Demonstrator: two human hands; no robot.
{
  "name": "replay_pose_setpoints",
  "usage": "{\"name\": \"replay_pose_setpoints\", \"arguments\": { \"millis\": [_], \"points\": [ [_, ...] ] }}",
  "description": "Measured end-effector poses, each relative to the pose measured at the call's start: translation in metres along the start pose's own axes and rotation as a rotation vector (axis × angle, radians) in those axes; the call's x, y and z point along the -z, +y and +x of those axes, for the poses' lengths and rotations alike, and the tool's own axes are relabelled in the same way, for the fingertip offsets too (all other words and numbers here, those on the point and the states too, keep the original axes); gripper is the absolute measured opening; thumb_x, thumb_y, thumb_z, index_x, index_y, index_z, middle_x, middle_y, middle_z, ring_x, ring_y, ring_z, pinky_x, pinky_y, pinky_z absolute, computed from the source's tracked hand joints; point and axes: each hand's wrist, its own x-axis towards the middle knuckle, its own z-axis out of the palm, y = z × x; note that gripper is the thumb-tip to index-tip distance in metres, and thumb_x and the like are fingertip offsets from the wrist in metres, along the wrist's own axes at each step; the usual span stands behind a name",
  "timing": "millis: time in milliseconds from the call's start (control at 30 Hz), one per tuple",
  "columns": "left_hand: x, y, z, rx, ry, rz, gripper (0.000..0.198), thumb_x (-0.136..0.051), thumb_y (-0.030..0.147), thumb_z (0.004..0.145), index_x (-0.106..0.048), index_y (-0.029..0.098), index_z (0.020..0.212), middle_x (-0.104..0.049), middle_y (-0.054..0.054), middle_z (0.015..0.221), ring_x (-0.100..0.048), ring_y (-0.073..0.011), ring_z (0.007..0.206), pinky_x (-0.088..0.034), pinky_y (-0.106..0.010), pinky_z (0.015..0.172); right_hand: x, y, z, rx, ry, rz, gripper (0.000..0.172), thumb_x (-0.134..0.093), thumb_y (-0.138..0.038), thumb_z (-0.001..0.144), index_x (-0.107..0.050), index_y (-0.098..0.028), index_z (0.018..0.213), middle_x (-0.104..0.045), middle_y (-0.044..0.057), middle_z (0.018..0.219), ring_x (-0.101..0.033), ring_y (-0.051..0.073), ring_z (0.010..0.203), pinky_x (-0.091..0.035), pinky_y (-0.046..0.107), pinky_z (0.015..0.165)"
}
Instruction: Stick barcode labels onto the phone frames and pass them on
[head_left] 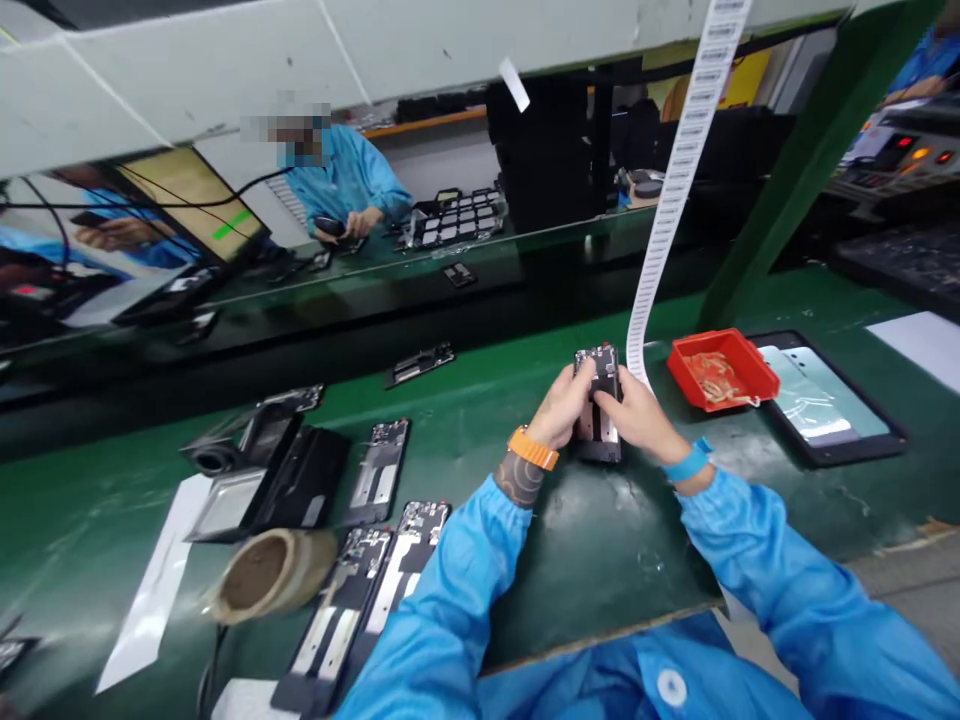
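Between my hands is an opened phone chassis, its circuit parts showing at the top and bare metal strips lower down. My left hand, below an orange watch band, grips its left side with the thumb on the upper part. From the right, my right hand, with a blue wrist strap, closes round the other edge and lays its thumb across the middle. A hanging strip of barcode labels comes down right behind my right hand. Most of my fingertips are hidden under the chassis.
A red tray of small strips stands right, beside a black tray with glass panels. Several phone chassis lie left, near a round pot and a black stand. Across the bench sits a co-worker.
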Motion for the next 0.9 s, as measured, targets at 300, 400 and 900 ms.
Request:
{"name": "replay_pose_setpoints", "arguments": {
  "millis": [300, 400, 900],
  "points": [
    [0.042, 0.013, -0.009, 0.017, -0.496, 0.024, 0.112, -0.064, 0.002, 0.056, -0.026, 0.021, 0.16, -0.067, -0.01, 0.123, -0.065, -0.0146, 0.085, -0.05, -0.024, 0.074, -0.001, 0.008, -0.004, -0.176, 0.07, 0.24, 0.035, -0.075, -0.041, 0.075, -0.069, -0.017, 0.099, -0.077, 0.008, 0.096, -0.071, 0.025, 0.087, -0.058, 0.038, 0.078],
    [0.041, 0.006, -0.005, 0.012, -0.537, 0.043, 0.114, -0.064, 0.003, 0.059, -0.017, 0.019, 0.162, -0.067, -0.011, 0.12, -0.066, -0.0167, 0.086, -0.052, -0.026, 0.075, 0.002, 0.008, -0.006, -0.192, 0.078, 0.205, 0.039, -0.074, -0.049, 0.077, -0.071, -0.016, 0.099, -0.077, 0.007, 0.091, -0.07, 0.024, 0.08, -0.057, 0.037, 0.073],
    [0.016, -0.014, 0.0, 0.205, -0.039, -0.265, 0.015, -0.071, 0.024, 0.084, -0.063, 0.012, 0.087, -0.068, -0.003, 0.075, -0.062, -0.0126, 0.064, -0.051, -0.024, 0.064, 0.049, -0.002, -0.01, -0.08, 0.003, -0.093, 0.034, -0.051, -0.05, 0.097, -0.066, -0.019, 0.099, -0.069, 0.002, 0.075, -0.063, 0.016, 0.058, -0.049, 0.027, 0.052]
  ]
}}
